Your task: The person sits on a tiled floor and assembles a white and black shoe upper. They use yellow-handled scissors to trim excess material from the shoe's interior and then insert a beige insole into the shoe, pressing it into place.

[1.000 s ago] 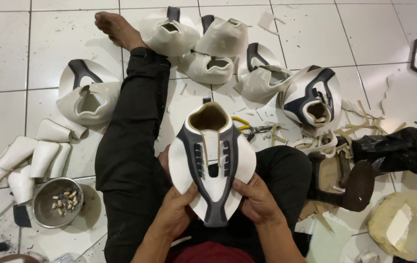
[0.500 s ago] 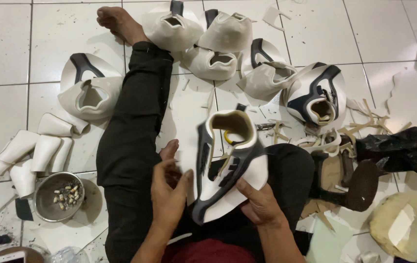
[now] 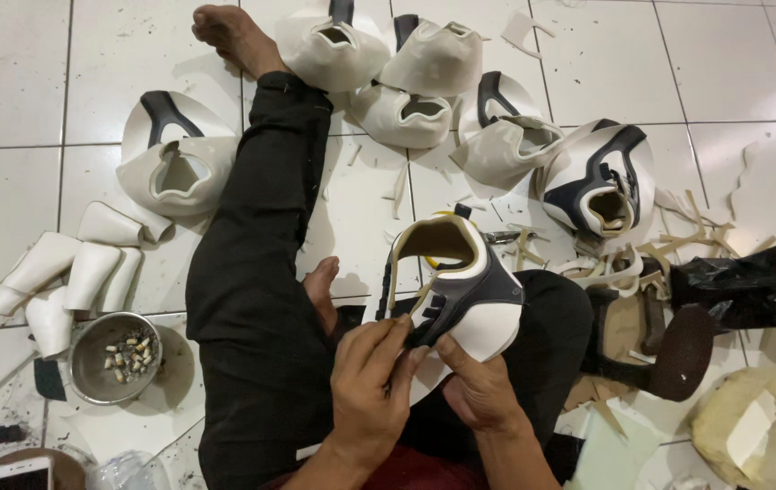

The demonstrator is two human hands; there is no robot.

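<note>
While I sit cross-legged on the white tiled floor (image 3: 7, 181), the white-and-black shoe upper (image 3: 460, 290) now rests on its side in my lap, at the centre of the frame, with its opening turned toward the upper left. A second ago it faced me squarely, toe end toward my body, and my two hands cupped its lower edge; since then I have rolled it over, so its black side panel now shows. My left hand (image 3: 371, 381) has moved from under the piece up to that panel: its fingers (image 3: 397, 340) are curled and pinch the black strip near the lower edge. My right hand (image 3: 478, 392) lies under the white toe part, with the thumb pressed on top and the fingers closed round the rim. I judge the work has moved from looking over the front to handling the side seam. Other finished uppers (image 3: 406, 86) stay piled at the top of the frame, and the metal bowl (image 3: 116, 356) sits at the lower left.
</note>
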